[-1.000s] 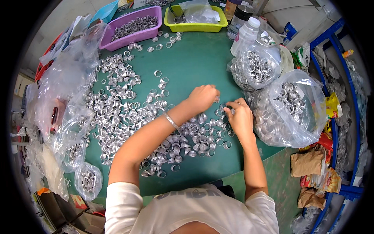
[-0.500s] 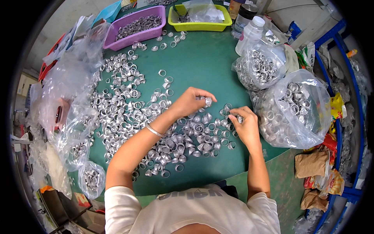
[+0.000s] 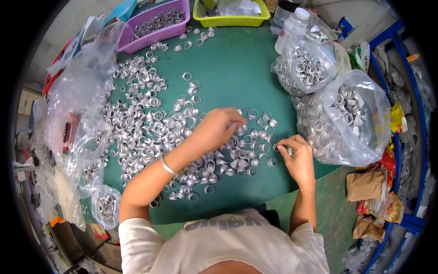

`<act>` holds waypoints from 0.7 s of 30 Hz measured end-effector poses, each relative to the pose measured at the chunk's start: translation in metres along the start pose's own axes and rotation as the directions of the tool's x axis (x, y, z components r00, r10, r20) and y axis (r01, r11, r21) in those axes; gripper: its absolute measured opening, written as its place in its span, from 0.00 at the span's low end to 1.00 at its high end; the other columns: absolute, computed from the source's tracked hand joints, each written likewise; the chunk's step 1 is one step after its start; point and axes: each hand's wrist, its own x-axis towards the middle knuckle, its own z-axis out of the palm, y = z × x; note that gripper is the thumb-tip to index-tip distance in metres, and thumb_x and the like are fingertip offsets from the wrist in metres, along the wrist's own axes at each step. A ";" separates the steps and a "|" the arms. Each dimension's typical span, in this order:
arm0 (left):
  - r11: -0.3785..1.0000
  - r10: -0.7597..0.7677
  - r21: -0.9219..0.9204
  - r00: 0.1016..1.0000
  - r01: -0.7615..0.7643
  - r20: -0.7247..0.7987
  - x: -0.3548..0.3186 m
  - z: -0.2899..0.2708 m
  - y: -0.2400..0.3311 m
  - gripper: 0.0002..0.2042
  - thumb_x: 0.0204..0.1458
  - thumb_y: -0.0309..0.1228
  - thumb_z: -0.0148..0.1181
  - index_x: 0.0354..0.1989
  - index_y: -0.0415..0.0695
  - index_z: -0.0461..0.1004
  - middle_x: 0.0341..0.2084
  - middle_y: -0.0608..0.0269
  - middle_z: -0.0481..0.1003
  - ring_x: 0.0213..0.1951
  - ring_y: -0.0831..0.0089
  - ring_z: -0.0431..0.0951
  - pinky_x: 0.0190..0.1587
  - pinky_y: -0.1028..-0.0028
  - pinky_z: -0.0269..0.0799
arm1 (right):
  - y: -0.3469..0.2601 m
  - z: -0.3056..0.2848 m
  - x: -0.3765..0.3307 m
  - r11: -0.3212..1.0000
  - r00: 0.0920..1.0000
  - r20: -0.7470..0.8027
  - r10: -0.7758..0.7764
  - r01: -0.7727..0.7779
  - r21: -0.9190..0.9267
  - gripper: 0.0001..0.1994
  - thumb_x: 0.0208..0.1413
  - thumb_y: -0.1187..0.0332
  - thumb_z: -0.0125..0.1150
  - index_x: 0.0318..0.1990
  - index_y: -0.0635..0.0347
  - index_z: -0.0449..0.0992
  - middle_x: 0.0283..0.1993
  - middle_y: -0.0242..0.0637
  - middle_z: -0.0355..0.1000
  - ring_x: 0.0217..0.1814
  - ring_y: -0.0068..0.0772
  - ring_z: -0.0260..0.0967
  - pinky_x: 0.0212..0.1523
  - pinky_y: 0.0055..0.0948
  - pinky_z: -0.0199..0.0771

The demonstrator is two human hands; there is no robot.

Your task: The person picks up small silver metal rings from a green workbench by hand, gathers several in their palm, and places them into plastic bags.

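Since a moment ago the left hand (image 3: 218, 129) reaches right, fingers curled onto the metal rings (image 3: 150, 132); the right hand (image 3: 296, 157) pinches one ring (image 3: 289, 150) nearby.

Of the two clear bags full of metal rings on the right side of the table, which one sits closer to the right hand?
The larger, nearer bag, just right of the right hand. The smaller bag lies farther up the table, beside the white bottle.
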 end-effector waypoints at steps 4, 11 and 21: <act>0.971 0.024 0.241 0.994 0.002 -0.104 -0.038 0.006 0.019 0.09 0.44 0.19 0.55 0.36 0.38 0.74 0.32 0.55 0.73 0.33 0.56 0.74 0.35 0.65 0.71 | -0.002 0.011 -0.009 0.996 0.997 -0.007 -0.083 0.083 0.012 0.05 0.42 0.73 0.65 0.29 0.58 0.78 0.32 0.37 0.70 0.29 0.41 0.70 0.29 0.35 0.69; 0.919 0.053 0.393 0.998 -0.033 -0.039 -0.035 0.034 0.028 0.09 0.42 0.23 0.58 0.34 0.41 0.74 0.30 0.61 0.71 0.31 0.64 0.73 0.27 0.69 0.71 | -0.034 0.051 0.002 0.935 0.984 0.052 -0.168 0.176 -0.307 0.05 0.41 0.71 0.63 0.21 0.64 0.76 0.32 0.46 0.66 0.35 0.46 0.71 0.25 0.39 0.73; 0.975 -0.223 -0.050 0.961 0.218 -0.161 -0.067 0.016 0.036 0.07 0.46 0.21 0.56 0.35 0.39 0.76 0.25 0.57 0.73 0.27 0.64 0.74 0.29 0.72 0.69 | 0.005 0.021 0.003 0.519 0.965 0.262 -0.016 -0.216 0.827 0.02 0.48 0.75 0.58 0.28 0.64 0.73 0.39 0.42 0.68 0.32 0.32 0.66 0.20 0.23 0.66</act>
